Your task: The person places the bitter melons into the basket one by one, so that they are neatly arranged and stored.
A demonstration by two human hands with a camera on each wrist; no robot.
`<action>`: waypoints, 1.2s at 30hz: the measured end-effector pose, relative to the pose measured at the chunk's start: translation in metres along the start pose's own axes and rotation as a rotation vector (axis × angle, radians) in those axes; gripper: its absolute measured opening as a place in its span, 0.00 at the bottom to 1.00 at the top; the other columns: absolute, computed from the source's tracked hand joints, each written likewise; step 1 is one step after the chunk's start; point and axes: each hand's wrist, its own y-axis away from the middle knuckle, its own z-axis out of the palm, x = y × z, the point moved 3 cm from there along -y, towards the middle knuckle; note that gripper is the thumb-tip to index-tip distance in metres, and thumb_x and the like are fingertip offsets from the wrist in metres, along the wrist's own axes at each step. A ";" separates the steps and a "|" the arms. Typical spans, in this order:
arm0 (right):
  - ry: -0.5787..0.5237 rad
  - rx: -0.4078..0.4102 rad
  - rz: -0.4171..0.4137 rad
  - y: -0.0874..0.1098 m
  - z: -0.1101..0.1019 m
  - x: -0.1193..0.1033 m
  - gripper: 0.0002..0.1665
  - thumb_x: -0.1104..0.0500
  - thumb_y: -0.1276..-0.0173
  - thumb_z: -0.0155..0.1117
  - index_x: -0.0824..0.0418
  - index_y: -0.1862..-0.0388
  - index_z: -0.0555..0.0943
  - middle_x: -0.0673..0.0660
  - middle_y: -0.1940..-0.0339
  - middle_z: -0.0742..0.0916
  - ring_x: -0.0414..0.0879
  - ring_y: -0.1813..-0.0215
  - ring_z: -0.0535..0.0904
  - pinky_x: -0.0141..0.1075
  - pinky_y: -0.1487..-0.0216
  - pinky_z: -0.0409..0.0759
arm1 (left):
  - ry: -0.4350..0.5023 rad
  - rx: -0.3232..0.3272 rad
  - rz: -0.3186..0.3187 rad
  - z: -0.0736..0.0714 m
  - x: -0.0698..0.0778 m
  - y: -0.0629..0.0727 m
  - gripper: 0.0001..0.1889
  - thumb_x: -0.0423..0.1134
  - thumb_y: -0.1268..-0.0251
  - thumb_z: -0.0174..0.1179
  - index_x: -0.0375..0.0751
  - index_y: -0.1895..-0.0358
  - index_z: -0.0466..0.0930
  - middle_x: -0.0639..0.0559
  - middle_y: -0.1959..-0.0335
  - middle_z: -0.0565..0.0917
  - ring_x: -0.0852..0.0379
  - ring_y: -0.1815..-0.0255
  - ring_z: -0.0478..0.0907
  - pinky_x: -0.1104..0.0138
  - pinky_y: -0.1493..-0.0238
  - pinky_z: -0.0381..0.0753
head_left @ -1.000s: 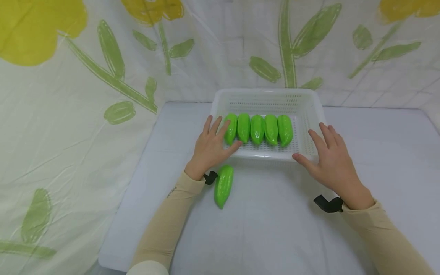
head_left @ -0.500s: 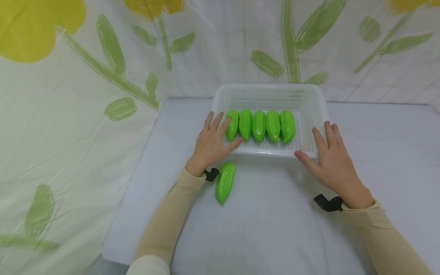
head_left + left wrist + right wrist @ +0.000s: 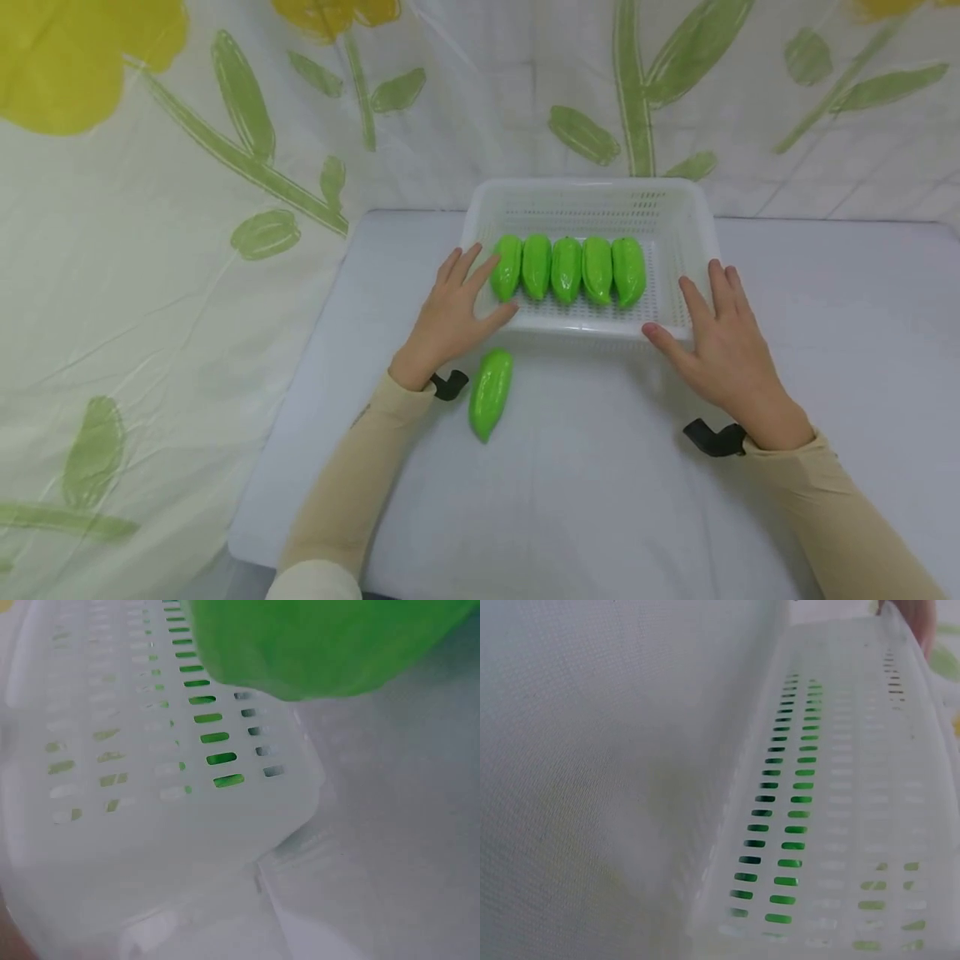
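A white plastic basket (image 3: 585, 328) with slotted walls stands at the back of the table. Several glossy green, ridged, pepper-shaped pieces (image 3: 566, 271) lie side by side in it. My left hand (image 3: 450, 312) is at the basket's left front corner, fingers spread and nearly straight. At the right front corner, my right hand (image 3: 723, 358) has its fingers extended at the rim. Whether either hand presses the basket is hard to tell. One more green piece (image 3: 491, 393) lies on the table beside my left wrist, tip towards me; it looms large in the left wrist view.
The white-covered table (image 3: 600, 483) extends in front of the basket and to both sides. Behind it hangs a white curtain (image 3: 480, 100) with printed yellow flowers and green leaves. Black wrist mounts (image 3: 716, 438) stick out from the sleeves.
My left hand has shifted slightly left and back from the basket's green pieces. The whole scene has crept upward in view. The right hand stays at its corner.
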 end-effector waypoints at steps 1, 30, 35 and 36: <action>0.000 -0.002 0.002 0.000 0.000 0.000 0.54 0.31 0.24 0.57 0.74 0.20 0.61 0.78 0.16 0.48 0.77 0.16 0.40 0.70 0.20 0.47 | 0.001 -0.002 0.000 -0.001 0.000 0.003 0.42 0.64 0.27 0.58 0.47 0.18 0.61 0.45 0.14 0.52 0.39 0.13 0.43 0.38 0.21 0.60; -0.028 -0.007 0.001 0.000 -0.001 0.000 0.51 0.34 0.23 0.58 0.74 0.22 0.64 0.76 0.15 0.47 0.76 0.15 0.38 0.77 0.27 0.53 | -0.169 0.222 0.270 0.015 0.025 0.102 0.29 0.53 0.40 0.74 0.43 0.41 0.80 0.39 0.35 0.76 0.49 0.60 0.78 0.59 0.66 0.79; -0.036 -0.011 0.005 0.001 0.001 0.000 0.51 0.34 0.24 0.59 0.73 0.22 0.64 0.76 0.15 0.47 0.76 0.15 0.38 0.76 0.26 0.52 | -0.196 0.158 0.264 0.022 0.024 0.102 0.32 0.56 0.38 0.72 0.43 0.36 0.78 0.38 0.33 0.75 0.50 0.62 0.81 0.60 0.69 0.81; -0.038 -0.011 0.005 0.000 0.001 0.001 0.51 0.34 0.24 0.59 0.73 0.22 0.64 0.76 0.15 0.47 0.76 0.15 0.38 0.76 0.26 0.52 | -0.200 0.141 0.261 0.023 0.023 0.102 0.33 0.56 0.37 0.71 0.43 0.34 0.78 0.38 0.32 0.74 0.49 0.61 0.82 0.60 0.68 0.82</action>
